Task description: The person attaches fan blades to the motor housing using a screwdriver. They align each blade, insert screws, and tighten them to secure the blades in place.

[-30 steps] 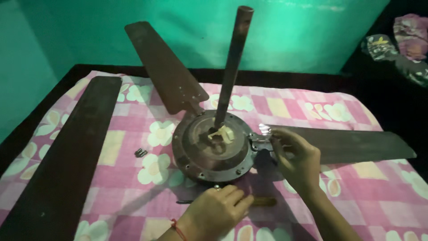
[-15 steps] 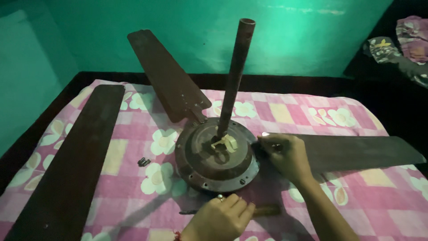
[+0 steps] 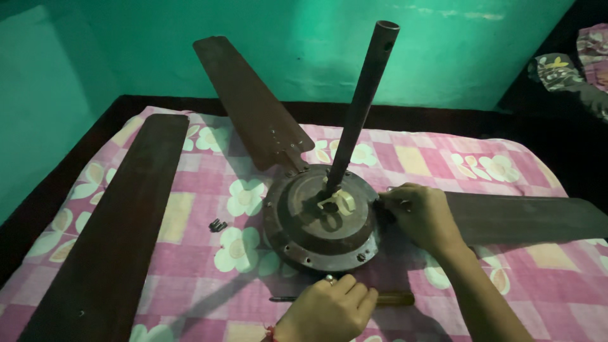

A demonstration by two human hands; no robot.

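Pink checked bedsheet (image 3: pixel 190 278) is carrying everything. At the bed's near edge the left hand (image 3: pixel 329 311) is curling loosely over a screwdriver (image 3: pixel 386 297). Beyond — mid-bed — the right hand (image 3: pixel 421 215) is pinching the blade bracket against the fan motor (image 3: pixel 320 218), its downrod (image 3: pixel 361 101) rising toward the far edge.

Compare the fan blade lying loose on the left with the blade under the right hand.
The loose blade lies detached on the bedsheet, apart from the motor hub; the right blade meets the hub, where the right hand grips its inner end. No hand touches the loose blade. Both are long, dark brown and flat.
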